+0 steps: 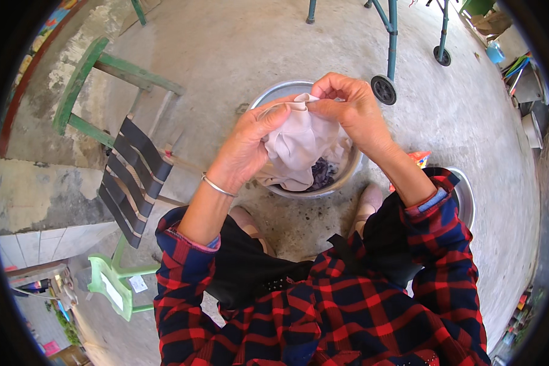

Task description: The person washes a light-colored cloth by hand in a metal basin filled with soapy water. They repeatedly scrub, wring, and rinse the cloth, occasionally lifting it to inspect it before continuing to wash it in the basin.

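Shirt (287,323), red and navy plaid with black bands, sleeves pushed back to the forearms, spread across the near side. Bangle (218,186), slim, smooth, silvery, round the left wrist. Cloth (305,140), pale pink, thin and soft, loosely creased, gathered along its upper edge; raised above the basin, lower folds hanging toward it. Shoes (369,204), one pair, pinkish, just on the near side of the basin. Floor (219,55), grey, concrete-like, stained in patches. Chair seat (131,183), dark flat straps, at left; beside it, farther off, a frame (79,85) of worn green bars; nearer, a stool (113,287), light green, smooth. Walking frame (391,49), teal tubing with black wheels, at the far right. Basin (280,91), round, metallic, rimmed, on the floor; contents: dark crumpled fabric (323,174) and pale folds, whether part of the raised cloth cannot be told. Second basin (466,195), silvery, at right, partly covered by the sleeve, contents hidden. Packet (419,158), orange, glossy, between the two basins. Left hand (247,137): closed on the cloth, thumb on top, fingers mostly hidden behind. Right hand (351,113): thumb and forefinger pinched together on the gathered edge, other fingers curled.
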The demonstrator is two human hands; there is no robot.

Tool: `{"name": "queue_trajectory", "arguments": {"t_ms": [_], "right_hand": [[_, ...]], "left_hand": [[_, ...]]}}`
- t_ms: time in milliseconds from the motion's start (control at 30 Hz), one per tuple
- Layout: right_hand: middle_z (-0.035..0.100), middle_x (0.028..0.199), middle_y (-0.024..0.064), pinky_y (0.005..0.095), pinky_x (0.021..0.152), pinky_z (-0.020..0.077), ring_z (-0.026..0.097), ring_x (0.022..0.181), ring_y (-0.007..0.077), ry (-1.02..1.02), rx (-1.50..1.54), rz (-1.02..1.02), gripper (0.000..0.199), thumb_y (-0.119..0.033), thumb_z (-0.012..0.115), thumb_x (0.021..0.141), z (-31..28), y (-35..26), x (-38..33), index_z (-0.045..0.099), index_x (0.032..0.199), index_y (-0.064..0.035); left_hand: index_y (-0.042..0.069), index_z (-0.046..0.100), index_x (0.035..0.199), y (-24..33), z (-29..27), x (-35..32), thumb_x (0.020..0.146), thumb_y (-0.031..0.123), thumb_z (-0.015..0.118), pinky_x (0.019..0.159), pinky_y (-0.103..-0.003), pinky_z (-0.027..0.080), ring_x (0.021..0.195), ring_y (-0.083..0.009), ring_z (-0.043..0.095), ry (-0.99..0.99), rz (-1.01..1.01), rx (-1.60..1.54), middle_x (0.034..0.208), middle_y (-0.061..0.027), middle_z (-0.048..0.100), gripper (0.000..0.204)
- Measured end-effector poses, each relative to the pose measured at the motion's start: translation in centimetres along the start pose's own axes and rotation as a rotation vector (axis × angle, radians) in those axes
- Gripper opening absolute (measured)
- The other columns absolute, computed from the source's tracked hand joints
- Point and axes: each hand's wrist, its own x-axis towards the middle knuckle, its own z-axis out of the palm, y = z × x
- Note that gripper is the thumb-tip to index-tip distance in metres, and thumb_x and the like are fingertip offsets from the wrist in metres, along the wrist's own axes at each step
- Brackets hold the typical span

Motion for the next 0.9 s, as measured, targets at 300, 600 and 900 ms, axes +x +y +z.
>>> {"name": "queue_trajectory", "arguments": {"t_ms": [300, 600, 900], "right_hand": [[0.063, 0.075, 0.0016, 0.0242, 0.063, 0.0454, 0.057, 0.071, 0.0087, -0.039, -0.015, -0.022, 0.01, -0.003, 0.07, 0.076, 0.4, 0.8, -0.7, 0.062, 0.081, -0.0022], [0.065, 0.071, 0.0006, 0.0234, 0.052, 0.0408, 0.051, 0.056, 0.0074, 0.24, -0.429, 0.072, 0.02, -0.018, 0.067, 0.085, -20.4, -1.5, -2.6, 0.072, 0.097, -0.0027], [0.073, 0.08, 0.0078, 0.0353, 0.072, 0.0527, 0.07, 0.077, 0.022, 0.448, -0.969, 0.935, 0.016, -0.021, 0.075, 0.07, -32.0, 25.6, -18.8, 0.077, 0.084, -0.0131]], "left_hand": [[-0.004, 0.055, 0.124, -1.4, -1.3, 0.8, 0.085, 0.011, 0.066, 0.091, -0.03, 0.049, 0.102, -0.0168, 0.062, 0.089, 0.027, 0.215, 0.113, -0.0095, 0.063, 0.044], [-0.002, 0.053, 0.123, -1.3, -2.5, 1.5, 0.088, 0.008, 0.063, 0.096, -0.032, 0.047, 0.106, -0.0183, 0.061, 0.24, 0.032, 0.077, 0.114, -0.0102, 0.063, 0.038], [-0.001, 0.048, 0.129, -2.5, -4.0, 4.4, 0.091, 0.007, 0.06, 0.102, -0.037, 0.045, 0.114, -0.022, 0.058, 0.287, -0.115, 0.057, 0.123, -0.0115, 0.059, 0.041]]}}
